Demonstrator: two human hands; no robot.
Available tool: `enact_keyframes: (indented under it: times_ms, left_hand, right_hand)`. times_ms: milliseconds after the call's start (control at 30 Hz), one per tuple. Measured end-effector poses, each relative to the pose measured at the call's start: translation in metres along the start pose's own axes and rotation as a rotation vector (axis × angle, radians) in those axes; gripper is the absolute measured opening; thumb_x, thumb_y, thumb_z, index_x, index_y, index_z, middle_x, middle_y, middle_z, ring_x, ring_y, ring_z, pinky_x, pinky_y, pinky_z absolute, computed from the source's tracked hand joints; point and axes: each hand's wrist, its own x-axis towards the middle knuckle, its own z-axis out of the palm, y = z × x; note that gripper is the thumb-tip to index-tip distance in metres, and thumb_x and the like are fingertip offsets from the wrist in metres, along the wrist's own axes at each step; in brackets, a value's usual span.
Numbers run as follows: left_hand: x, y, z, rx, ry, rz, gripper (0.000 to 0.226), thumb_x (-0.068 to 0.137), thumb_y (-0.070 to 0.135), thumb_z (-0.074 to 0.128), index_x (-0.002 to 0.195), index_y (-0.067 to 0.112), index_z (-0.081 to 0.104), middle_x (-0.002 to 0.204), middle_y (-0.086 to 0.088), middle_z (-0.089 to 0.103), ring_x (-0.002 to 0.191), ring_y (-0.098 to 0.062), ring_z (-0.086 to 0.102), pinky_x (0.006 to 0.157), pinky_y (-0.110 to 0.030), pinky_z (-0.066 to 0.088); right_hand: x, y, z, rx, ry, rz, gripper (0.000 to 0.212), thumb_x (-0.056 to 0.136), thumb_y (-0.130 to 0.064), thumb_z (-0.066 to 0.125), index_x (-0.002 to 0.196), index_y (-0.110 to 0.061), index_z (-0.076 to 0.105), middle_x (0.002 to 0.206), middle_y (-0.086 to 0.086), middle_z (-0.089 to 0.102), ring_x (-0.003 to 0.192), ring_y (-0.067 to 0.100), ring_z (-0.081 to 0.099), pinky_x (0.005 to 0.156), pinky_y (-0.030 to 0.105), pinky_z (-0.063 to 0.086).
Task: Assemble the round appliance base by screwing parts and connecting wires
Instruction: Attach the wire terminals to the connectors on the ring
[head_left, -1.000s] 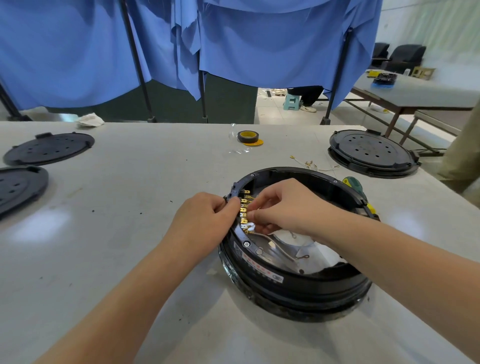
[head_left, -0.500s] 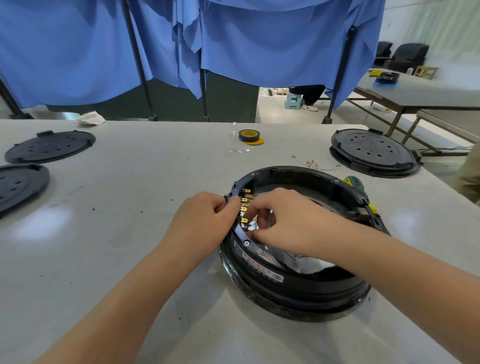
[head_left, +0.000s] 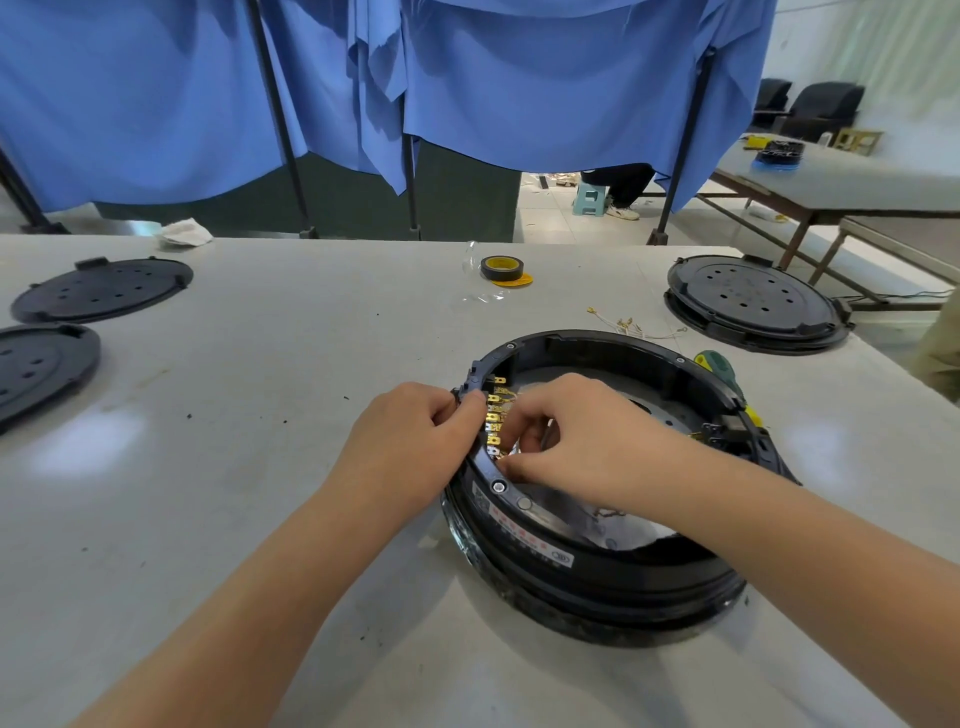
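Note:
The round black appliance base (head_left: 597, 566) lies open side up on the grey table. A row of brass terminals (head_left: 493, 415) stands on the inside of its left wall. My left hand (head_left: 410, 441) grips the rim beside that row, thumb over the edge. My right hand (head_left: 587, 441) reaches inside the base, knuckles up, with its fingertips curled at the lower terminals, pinching a wire connector that they mostly hide. Thin wires (head_left: 605, 514) lie on the white inner plate below my right wrist.
A green-handled screwdriver (head_left: 719, 366) rests behind the base, with loose wires (head_left: 628, 326) beyond it. A tape roll (head_left: 501, 268) sits mid-table. Black round lids lie at the left (head_left: 101, 288), far left (head_left: 36, 364) and back right (head_left: 753, 301). Blue curtains hang behind.
My right hand has turned knuckles-up and slid down the terminal row toward me. My left hand has kept its grip on the rim.

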Motion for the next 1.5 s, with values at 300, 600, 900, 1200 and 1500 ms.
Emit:
enact_keyframes:
  times_ms: [300, 600, 900, 1200, 1500]
  left_hand:
    - [0.000, 0.000, 0.000, -0.004, -0.003, -0.014, 0.053, 0.090, 0.045, 0.051, 0.050, 0.015, 0.036, 0.050, -0.004, 0.038, 0.050, -0.018, 0.042, 0.053, -0.033, 0.034]
    - [-0.001, 0.002, -0.001, 0.001, -0.006, -0.020, 0.053, 0.091, 0.044, 0.052, 0.050, 0.016, 0.032, 0.047, 0.002, 0.031, 0.047, -0.017, 0.034, 0.052, -0.031, 0.030]
    - [-0.001, 0.003, -0.002, 0.010, -0.013, -0.022, 0.053, 0.090, 0.044, 0.052, 0.050, 0.016, 0.032, 0.047, 0.001, 0.032, 0.047, -0.016, 0.035, 0.051, -0.031, 0.030]
    - [-0.003, 0.007, -0.003, 0.052, 0.008, -0.027, 0.059, 0.088, 0.046, 0.053, 0.042, 0.016, 0.031, 0.040, 0.005, 0.026, 0.040, -0.012, 0.029, 0.047, -0.028, 0.025]
    - [-0.006, 0.011, -0.008, 0.119, -0.025, -0.048, 0.066, 0.089, 0.049, 0.053, 0.041, 0.013, 0.026, 0.038, 0.000, 0.020, 0.038, -0.015, 0.025, 0.045, -0.027, 0.019]
  right_hand:
    - [0.003, 0.009, -0.015, 0.130, -0.159, -0.043, 0.006, 0.078, -0.023, 0.077, 0.082, -0.026, 0.074, 0.064, -0.013, 0.068, 0.058, -0.006, 0.059, 0.057, 0.008, 0.045]
    - [0.000, 0.008, -0.013, 0.066, -0.070, -0.081, 0.005, 0.079, -0.028, 0.076, 0.083, -0.024, 0.076, 0.068, -0.009, 0.070, 0.061, -0.004, 0.061, 0.058, 0.010, 0.047]
    - [0.000, 0.007, -0.012, 0.042, -0.037, -0.084, 0.003, 0.079, -0.026, 0.076, 0.078, -0.027, 0.074, 0.063, -0.011, 0.067, 0.058, -0.008, 0.058, 0.055, 0.005, 0.041]
    - [0.001, 0.010, -0.008, 0.018, 0.011, -0.092, 0.009, 0.078, -0.029, 0.077, 0.073, -0.031, 0.070, 0.064, -0.013, 0.066, 0.060, -0.007, 0.058, 0.056, 0.005, 0.042]
    - [0.003, 0.014, -0.004, 0.003, 0.042, -0.082, 0.009, 0.077, -0.032, 0.077, 0.072, -0.030, 0.070, 0.062, -0.014, 0.066, 0.059, -0.006, 0.059, 0.056, 0.007, 0.045]
